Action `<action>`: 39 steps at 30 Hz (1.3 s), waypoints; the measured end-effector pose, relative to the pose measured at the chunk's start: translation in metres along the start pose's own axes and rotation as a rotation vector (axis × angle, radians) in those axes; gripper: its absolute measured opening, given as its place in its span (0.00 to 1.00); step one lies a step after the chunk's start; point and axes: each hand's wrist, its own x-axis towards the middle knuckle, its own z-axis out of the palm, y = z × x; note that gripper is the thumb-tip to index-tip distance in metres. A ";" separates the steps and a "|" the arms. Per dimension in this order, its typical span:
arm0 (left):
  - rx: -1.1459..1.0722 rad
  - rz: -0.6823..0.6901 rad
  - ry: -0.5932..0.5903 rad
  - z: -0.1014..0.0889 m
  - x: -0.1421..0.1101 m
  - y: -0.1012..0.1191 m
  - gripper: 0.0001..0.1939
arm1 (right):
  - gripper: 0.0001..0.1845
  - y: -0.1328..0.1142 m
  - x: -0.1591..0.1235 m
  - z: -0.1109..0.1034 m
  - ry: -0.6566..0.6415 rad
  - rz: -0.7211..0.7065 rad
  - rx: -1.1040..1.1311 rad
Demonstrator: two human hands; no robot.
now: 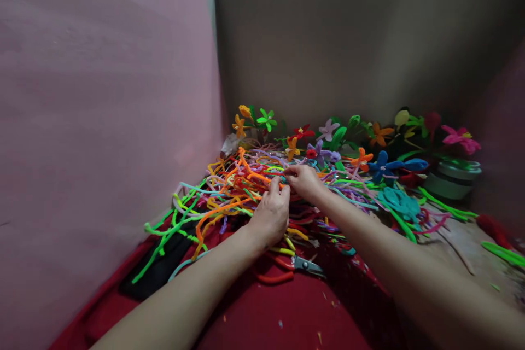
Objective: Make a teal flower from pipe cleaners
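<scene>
Both my hands meet over a tangled heap of coloured pipe cleaners (pixel 241 180). My left hand (pixel 271 210) is closed, thumb and fingers pinched on a pipe cleaner; orange and teal show at its fingertips. Just above and to its right, my right hand (pixel 305 181) is closed in a pinch at the same spot, its fingertips close to the left ones. Which strand runs between them is partly hidden by the fingers. Below my left hand, pliers-like cutters (pixel 307 267) with red handles lie on a red cloth (pixel 262 317).
Pipe-cleaner flowers stand along the back, including a blue flower (pixel 383 165) and a pink flower (pixel 461 139). A pale green pot (pixel 453 180) sits at right. A teal coiled piece (pixel 400 203) lies before it. A pink wall (pixel 106 109) borders the left; small scraps dot the cloth.
</scene>
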 end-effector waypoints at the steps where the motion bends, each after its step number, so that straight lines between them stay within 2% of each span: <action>1: -0.011 -0.014 0.001 0.001 0.000 0.000 0.18 | 0.12 0.000 0.001 0.001 -0.007 0.006 0.002; 5: -0.073 -0.094 -0.019 0.001 0.001 -0.002 0.15 | 0.08 -0.003 0.003 0.007 0.023 0.039 0.000; 10: -0.194 -0.166 0.060 -0.009 0.008 -0.007 0.11 | 0.19 0.002 0.003 0.006 0.131 0.012 0.112; 13: -0.221 -0.172 0.080 -0.012 0.010 -0.009 0.11 | 0.18 0.008 0.001 -0.004 0.150 -0.001 0.224; 15: -0.215 -0.165 0.085 -0.012 0.011 -0.010 0.12 | 0.16 0.009 -0.002 -0.013 0.164 -0.010 0.389; 19: -0.174 -0.163 0.062 -0.012 0.012 -0.011 0.14 | 0.14 0.003 -0.009 -0.030 0.242 -0.051 0.949; 22: -0.083 -0.144 -0.008 -0.011 0.012 -0.013 0.14 | 0.13 -0.004 -0.011 -0.037 0.343 -0.075 1.096; 27: 0.013 -0.111 -0.089 -0.002 0.010 -0.017 0.13 | 0.12 -0.013 -0.003 -0.059 0.436 -0.101 1.199; 31: 0.046 -0.094 -0.115 0.003 0.009 -0.020 0.13 | 0.09 -0.022 0.001 -0.098 0.469 -0.184 1.224; 35: 0.069 -0.079 -0.094 -0.002 0.010 -0.018 0.13 | 0.09 -0.030 -0.017 -0.129 0.536 -0.261 1.235; 37: 0.084 -0.060 -0.072 -0.010 0.008 -0.013 0.13 | 0.09 -0.031 -0.034 -0.130 0.538 -0.204 1.230; 39: 0.127 0.007 -0.030 -0.019 0.004 -0.004 0.14 | 0.09 -0.029 -0.054 -0.123 0.497 -0.071 1.242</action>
